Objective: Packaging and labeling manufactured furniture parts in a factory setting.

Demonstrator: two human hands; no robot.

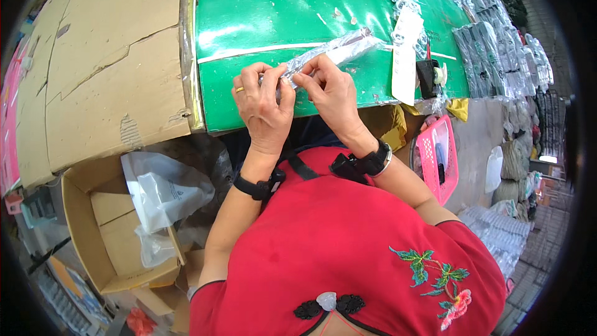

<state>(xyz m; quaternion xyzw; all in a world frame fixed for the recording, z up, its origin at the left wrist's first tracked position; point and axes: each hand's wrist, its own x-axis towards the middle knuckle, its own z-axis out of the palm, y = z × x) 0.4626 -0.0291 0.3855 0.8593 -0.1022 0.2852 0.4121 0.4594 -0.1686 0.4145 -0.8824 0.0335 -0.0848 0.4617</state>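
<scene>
While both hands (pixel 295 96) pinch clear packet (pixel 329 53), cardboard box (pixel 93 236) holds plastic bags (pixel 165 190)

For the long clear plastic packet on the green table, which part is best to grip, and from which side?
Probably the near end of the clear packet, approached from the table's front edge. It lies slanting away, and both the left hand and right hand already pinch that end.

A red top (pixel 348 236) with embroidered flowers (pixel 438 277) and black knot buttons (pixel 326 306) is worn; black straps (pixel 258 188) are seen on both wrists, a gold ring (pixel 239 89) on the left hand (pixel 261 106).
</scene>
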